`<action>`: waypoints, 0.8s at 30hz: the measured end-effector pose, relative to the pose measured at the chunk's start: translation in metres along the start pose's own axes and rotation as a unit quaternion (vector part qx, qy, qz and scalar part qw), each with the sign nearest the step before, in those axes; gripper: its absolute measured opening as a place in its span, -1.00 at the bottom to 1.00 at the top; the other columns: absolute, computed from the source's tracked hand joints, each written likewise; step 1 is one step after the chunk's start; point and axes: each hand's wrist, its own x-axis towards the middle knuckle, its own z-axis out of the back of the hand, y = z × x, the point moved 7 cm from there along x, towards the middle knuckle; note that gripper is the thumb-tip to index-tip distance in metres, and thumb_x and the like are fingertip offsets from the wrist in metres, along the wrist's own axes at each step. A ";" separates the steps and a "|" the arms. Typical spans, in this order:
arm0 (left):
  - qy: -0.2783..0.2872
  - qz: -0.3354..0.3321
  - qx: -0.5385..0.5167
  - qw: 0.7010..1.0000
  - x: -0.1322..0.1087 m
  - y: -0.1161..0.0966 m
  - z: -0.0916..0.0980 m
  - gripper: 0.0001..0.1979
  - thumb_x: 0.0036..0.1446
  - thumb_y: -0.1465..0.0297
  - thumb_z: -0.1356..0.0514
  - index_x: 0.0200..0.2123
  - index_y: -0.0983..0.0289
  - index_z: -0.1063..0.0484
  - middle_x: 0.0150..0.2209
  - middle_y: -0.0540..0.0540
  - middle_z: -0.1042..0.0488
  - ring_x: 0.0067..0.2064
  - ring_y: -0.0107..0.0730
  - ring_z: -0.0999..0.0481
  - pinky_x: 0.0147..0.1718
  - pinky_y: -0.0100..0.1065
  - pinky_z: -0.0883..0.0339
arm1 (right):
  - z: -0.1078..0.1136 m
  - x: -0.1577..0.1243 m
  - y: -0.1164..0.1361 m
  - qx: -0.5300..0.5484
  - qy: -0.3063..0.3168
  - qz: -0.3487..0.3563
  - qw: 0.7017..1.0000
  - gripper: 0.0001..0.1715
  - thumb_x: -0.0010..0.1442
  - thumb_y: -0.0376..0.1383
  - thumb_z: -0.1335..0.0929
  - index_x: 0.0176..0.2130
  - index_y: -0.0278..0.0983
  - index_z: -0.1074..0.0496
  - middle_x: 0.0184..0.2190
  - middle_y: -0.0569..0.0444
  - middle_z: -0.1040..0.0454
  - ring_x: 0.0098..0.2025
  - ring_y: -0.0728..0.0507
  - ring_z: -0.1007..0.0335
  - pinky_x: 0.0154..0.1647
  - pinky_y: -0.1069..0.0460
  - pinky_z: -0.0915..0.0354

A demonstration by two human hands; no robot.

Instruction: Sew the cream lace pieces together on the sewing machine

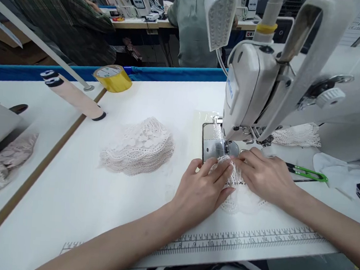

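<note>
Lace piece (240, 197): flat on the table (76, 201) under both my hands, its far edge at the needle plate (212, 146) of the machine (249, 95).
Left hand (202, 191): my fingers lie spread and flat, pressing down on its left part; nothing pinched.
Right hand (266, 176): my fingers lie close together, tips on its far edge just before the foot.
Look: white, thin, openwork, scalloped rim showing below my palms.
Stack (139, 146): pale lace pieces, fan-shaped, left of my left hand, apart.
Snips (309, 173): green-handled, just right of my right hand.
Ruler (240, 241): printed strip along the near table edge.
</note>
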 end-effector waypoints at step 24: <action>0.025 0.035 0.041 0.998 0.008 0.002 -0.006 -0.60 0.29 0.18 -0.02 0.11 0.20 -0.34 0.13 0.11 -0.38 0.10 -0.16 -0.33 -0.10 -0.14 -0.17 | -0.008 -0.002 -0.006 -0.019 0.020 -0.017 0.999 -0.58 0.19 -0.50 -0.21 0.00 -0.36 -0.43 -0.25 -0.09 -0.50 -0.21 -0.17 -0.30 -0.35 -0.02 -0.09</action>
